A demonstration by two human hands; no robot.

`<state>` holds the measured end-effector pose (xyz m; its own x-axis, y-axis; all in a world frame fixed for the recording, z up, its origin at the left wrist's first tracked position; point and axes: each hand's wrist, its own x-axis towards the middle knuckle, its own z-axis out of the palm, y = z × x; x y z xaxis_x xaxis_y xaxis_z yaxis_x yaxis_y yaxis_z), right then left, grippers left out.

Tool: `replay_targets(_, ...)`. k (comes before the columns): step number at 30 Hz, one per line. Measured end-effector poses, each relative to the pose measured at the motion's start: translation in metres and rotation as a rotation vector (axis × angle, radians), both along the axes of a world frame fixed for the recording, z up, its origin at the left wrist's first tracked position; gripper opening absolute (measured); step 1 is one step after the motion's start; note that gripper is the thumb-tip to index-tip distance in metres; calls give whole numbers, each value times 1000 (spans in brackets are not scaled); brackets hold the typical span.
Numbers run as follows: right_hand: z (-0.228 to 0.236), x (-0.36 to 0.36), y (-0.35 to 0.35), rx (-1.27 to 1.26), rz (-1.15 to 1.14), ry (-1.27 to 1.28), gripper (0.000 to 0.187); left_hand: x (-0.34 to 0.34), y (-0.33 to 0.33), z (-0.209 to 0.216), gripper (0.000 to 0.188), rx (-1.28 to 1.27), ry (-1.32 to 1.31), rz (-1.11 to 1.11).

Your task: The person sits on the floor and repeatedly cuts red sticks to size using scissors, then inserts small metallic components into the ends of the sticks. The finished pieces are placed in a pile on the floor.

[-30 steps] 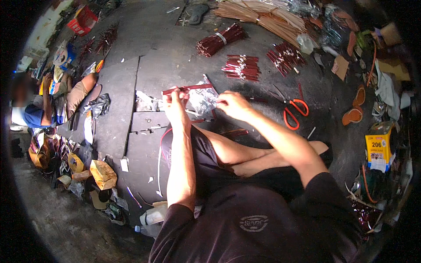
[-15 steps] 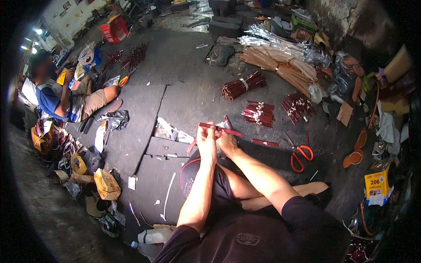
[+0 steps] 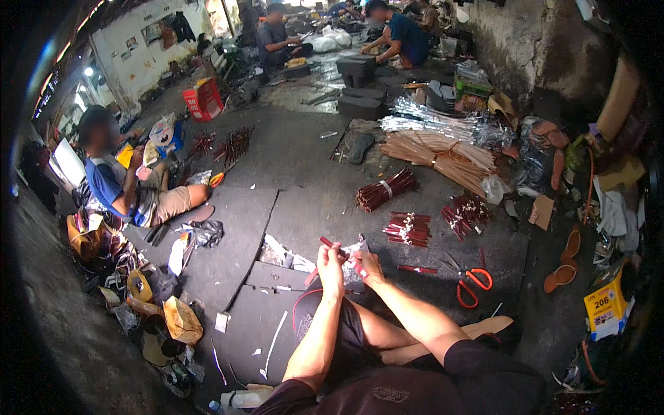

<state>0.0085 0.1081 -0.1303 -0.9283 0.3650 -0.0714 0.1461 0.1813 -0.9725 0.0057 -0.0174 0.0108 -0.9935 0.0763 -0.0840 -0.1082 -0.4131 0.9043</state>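
My left grip is clamped on a dark red strip, my right grip on a red piece; I'd best hold both level, pinching lightly.

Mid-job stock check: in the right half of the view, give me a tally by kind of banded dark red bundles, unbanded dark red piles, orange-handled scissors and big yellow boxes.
Banded dark red bundle: 1
Unbanded dark red piles: 2
Orange-handled scissors: 1
Big yellow box: 1
Total: 5
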Motion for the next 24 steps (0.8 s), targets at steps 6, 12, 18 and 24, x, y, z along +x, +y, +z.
replay_targets(6, 112, 41, 3, 181, -121, 177, 16, 9, -10, 8, 14, -154, -149, -150)
replay_targets(12, 206, 101, 48, -67, -65, 172, 14, 64, 42, 43, 18, -14, -193, -371)
replay_targets(18, 246, 173, 67, 13, -54, 197, 13, 105, 65, 61, 15, 321, -304, -600)
replay_targets(24, 252, 204, 66, 156, -127, 305, 20, 127, 71, 89, 17, 288, -368, -716)
